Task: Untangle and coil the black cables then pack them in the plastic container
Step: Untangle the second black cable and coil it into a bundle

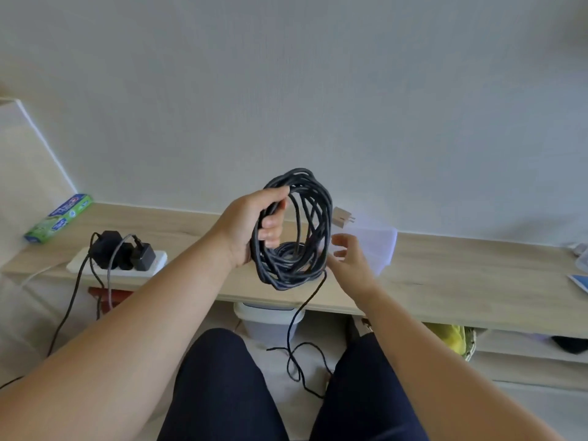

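Coil of black cable [286, 272] grasped by left hand [246, 226] fingers; right hand [350, 259] fingers released, spread just beside it.

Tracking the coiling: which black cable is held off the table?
The large coil gripped by the left hand, its tail hanging to the floor; the others run from the white power strip.

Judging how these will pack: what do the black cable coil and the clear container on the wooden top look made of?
The black cable coil: matte dark sheath without glare, rubbery or braided; too blurred to say which. The container: translucent, whitish, smooth plastic by its look; light passes through its walls.
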Demonstrator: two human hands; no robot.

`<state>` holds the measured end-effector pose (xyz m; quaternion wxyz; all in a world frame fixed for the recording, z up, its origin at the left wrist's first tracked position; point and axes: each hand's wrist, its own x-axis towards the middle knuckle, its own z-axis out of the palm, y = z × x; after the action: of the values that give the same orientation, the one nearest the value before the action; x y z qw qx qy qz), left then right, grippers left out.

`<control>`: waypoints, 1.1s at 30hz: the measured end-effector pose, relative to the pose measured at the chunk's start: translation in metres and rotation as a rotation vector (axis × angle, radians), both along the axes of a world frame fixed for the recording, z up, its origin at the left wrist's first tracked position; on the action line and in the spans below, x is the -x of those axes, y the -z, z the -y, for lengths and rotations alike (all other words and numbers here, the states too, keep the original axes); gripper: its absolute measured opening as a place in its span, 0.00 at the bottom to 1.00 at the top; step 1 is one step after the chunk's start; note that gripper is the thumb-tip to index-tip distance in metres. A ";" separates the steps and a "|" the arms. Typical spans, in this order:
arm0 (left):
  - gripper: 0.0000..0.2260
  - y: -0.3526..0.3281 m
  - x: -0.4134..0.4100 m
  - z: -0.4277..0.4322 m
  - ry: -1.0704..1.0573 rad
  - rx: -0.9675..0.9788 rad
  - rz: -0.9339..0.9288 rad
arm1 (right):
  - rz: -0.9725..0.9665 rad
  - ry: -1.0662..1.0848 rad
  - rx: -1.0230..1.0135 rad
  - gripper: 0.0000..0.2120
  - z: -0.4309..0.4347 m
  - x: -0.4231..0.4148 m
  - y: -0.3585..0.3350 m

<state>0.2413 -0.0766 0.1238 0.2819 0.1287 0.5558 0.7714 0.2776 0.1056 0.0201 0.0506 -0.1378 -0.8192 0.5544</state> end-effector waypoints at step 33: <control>0.20 0.050 0.005 -0.031 -0.151 0.615 -0.211 | -0.703 -0.581 -0.935 0.20 0.019 0.021 -0.081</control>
<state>0.2361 -0.0459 0.0734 0.1906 0.0753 0.7965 0.5688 0.2570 0.0866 0.1014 0.2182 0.3153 -0.9125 0.1426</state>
